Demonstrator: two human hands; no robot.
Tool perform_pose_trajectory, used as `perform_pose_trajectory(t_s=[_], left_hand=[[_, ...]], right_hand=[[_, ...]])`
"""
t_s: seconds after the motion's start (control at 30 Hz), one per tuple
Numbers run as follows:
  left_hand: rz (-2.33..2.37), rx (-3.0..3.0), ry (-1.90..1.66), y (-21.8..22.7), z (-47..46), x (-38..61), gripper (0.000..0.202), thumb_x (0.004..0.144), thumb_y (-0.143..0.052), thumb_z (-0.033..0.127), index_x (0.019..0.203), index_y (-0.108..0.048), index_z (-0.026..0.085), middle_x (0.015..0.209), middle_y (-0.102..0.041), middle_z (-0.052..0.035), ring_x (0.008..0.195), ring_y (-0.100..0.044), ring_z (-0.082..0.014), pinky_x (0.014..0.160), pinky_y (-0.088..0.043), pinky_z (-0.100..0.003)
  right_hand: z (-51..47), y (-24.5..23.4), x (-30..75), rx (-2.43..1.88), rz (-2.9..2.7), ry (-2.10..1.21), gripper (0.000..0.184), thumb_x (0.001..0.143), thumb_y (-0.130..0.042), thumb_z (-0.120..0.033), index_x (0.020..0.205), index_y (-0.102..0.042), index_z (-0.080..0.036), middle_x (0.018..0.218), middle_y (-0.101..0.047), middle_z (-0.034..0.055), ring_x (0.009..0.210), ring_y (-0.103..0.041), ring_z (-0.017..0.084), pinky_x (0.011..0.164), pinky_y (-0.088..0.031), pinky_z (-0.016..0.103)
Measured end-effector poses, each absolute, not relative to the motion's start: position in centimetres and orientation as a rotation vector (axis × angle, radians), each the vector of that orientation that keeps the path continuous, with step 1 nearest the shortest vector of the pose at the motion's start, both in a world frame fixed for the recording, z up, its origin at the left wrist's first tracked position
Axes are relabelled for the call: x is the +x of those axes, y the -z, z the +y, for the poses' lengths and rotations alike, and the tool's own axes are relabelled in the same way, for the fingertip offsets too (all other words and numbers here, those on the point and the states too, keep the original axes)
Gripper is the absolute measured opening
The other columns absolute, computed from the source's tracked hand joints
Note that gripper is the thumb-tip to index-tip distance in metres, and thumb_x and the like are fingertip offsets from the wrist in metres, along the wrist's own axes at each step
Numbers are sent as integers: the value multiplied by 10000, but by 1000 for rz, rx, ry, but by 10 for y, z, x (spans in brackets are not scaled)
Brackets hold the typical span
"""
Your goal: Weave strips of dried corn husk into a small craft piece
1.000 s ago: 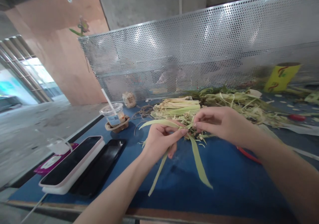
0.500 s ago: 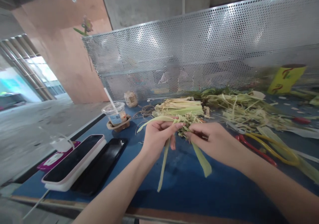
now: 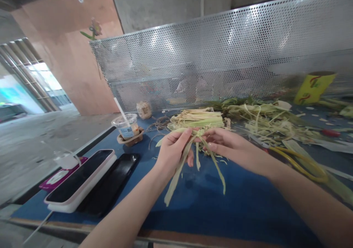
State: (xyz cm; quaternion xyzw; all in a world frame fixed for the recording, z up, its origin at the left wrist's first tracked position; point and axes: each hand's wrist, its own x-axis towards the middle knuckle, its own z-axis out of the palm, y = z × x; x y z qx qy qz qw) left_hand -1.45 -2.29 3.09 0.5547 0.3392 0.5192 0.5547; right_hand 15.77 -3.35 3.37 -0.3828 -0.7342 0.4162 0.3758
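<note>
Pale green corn husk strips (image 3: 176, 178) meet in a knot or crossing between my hands, and several ends hang down over the blue table. My left hand (image 3: 173, 150) pinches them on the left, thumb on top. On the other side, my right hand (image 3: 228, 143) has its fingertips closed at the crossing; the exact grip is partly hidden. Just behind lies a stacked bundle of husks (image 3: 197, 118), with small husk scraps (image 3: 212, 153) under my right fingers.
Loose husks (image 3: 275, 125) heap at the right, near yellow looped handles (image 3: 303, 163) and a yellow container (image 3: 314, 88). Leftward are a drink cup (image 3: 126, 126) with a straw, a phone (image 3: 82, 176) and a black tray (image 3: 110, 183). A perforated metal screen (image 3: 176, 68) stands behind.
The strips have been shifted about: more ends now hang down, and the left one is wider. My right hand has moved slightly up and left, closer to my left hand.
</note>
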Motion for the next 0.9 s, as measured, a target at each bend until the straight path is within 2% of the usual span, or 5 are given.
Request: perform_pose_trajectory(t_s=[0.13,0.4,0.6,0.8,0.9], left_hand=[[820,1347,-1248,-28,-25,-13,347,782,-538,388,1026,-635,162,428,-568,43,244,-425,-50,288,-338,-153],[888,1474,-1323,-22,-27,-10,297,762,-565,373,970,-670,188,446,-500,58,243,-340,-17,254,-222,-145],[1021,1591,-1361,-22,-28,-11,296,754,-566,385,942,-693,196,362,-402,68,290,-291,-25,309,-260,-156],[1082,1643,-1365,-20,-33,-10,324,748,-569,390,985,-678,198,374,-447,60,279,-321,-35,285,-268,-156],[1083,1552,-1401,-21,-33,-9,331,755,-558,408,1001,-667,214,438,-532,48,249,-325,-30,245,-232,-159]], right_hand=[[-33,-25,142,-956,-1705,-1275,321,803,-491,-461,911,-551,-164,659,-591,-1,563,-503,90,570,-413,229],[-42,-26,141,-942,-1843,-1500,482,830,-380,-530,694,-632,-142,431,-550,-8,370,-380,67,431,-327,206],[-46,-25,138,-857,-1756,-1600,408,808,-436,-530,923,-501,-144,652,-650,40,431,-447,67,451,-356,207],[-42,-17,131,-749,-1584,-1430,544,803,-530,-397,1274,-303,-245,689,-565,-33,442,-415,52,440,-356,202],[-40,-14,129,-745,-1513,-1228,510,772,-577,-357,1238,-399,-253,663,-526,-48,433,-393,47,414,-338,200]])
